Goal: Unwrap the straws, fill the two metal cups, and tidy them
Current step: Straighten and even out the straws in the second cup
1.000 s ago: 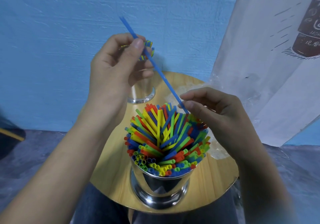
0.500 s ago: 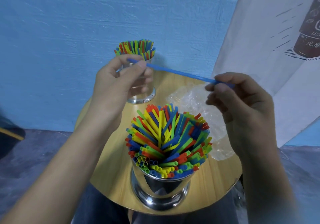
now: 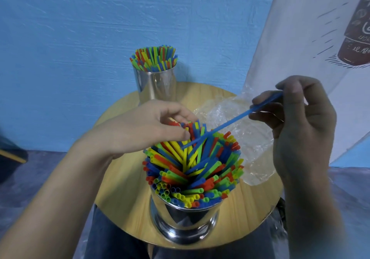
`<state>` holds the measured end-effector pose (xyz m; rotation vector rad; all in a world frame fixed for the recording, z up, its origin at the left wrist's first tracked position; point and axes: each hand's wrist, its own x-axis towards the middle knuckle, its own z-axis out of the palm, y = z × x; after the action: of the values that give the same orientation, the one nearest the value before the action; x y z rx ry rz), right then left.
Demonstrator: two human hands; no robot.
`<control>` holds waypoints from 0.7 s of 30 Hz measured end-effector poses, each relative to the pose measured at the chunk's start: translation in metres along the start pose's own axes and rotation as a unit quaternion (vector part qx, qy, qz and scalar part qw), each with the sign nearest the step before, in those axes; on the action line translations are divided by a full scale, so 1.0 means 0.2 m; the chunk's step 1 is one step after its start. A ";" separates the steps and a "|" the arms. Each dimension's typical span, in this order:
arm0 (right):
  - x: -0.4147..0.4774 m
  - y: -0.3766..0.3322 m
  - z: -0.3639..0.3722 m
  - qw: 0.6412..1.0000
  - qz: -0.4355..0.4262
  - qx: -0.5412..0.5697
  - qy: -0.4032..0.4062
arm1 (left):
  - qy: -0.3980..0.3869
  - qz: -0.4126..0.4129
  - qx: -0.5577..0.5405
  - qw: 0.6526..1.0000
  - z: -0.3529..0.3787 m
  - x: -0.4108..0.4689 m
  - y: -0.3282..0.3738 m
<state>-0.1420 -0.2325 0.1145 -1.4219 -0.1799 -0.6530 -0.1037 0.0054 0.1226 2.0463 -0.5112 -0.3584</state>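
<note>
Informal indoor room, home-like: rough blue wall [image 3: 80,38], small round wooden table [image 3: 124,178], printed white cloth [image 3: 300,48] hanging.

Soft even light — blurred, warped edges

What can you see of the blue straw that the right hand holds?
The blue straw is thin, straight, plastic by its look, unwrapped. It slants: the right hand pinches its upper end, and its lower tip lies over the straws in the near cup, close by the left hand; whether they touch, I cannot tell.
</note>
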 end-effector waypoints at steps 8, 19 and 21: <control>-0.04 -0.01 0.06 0.991 -0.037 -0.075 -0.102 | -0.028 0.000 0.094 0.995 -0.02 0.03 0.05; -0.05 -0.04 0.06 0.985 -0.055 -0.072 -0.144 | -0.026 0.005 0.161 0.987 -0.02 0.06 0.09; -0.05 -0.04 0.06 0.985 -0.045 -0.071 -0.151 | -0.027 0.007 0.161 0.986 -0.01 0.06 0.10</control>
<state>-0.1504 -0.2183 0.1178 -1.6544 -0.4470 -0.5281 -0.0966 -0.0078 0.1408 2.3487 -0.6512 -0.3415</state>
